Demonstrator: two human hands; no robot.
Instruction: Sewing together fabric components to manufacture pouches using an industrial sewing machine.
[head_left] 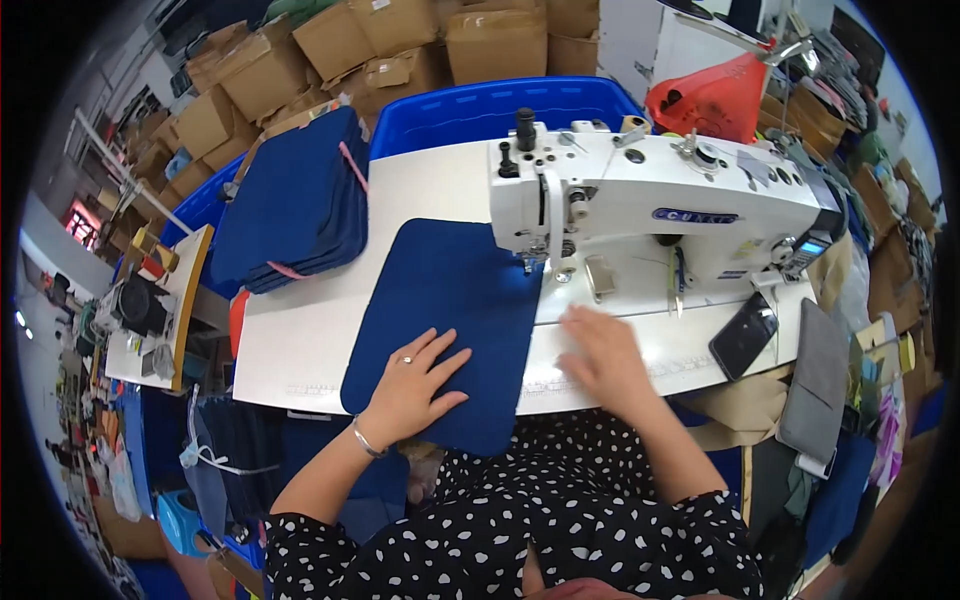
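Observation:
A dark blue fabric panel (pixel 440 290) with rounded corners lies on the white sewing table, its right edge by the needle area and its near end hanging over the front edge. My left hand (pixel 415 380) rests flat on the panel, fingers spread. To the panel's right, my right hand (pixel 605 360) is over the table, slightly blurred, thumb apart from the fingers; no object shows in it. Just beyond stands a white sewing machine (pixel 610 190), its presser foot (pixel 528 264) at the panel's far right edge. The lit needle area is partly hidden by the machine head.
A stack of blue panels (pixel 295 195) tied with pink strips sits at the table's left. Near the right end lie a black phone (pixel 745 335) and small scissors (pixel 679 290). Behind the table is a blue bin (pixel 500 100), with cardboard boxes (pixel 497 45) beyond.

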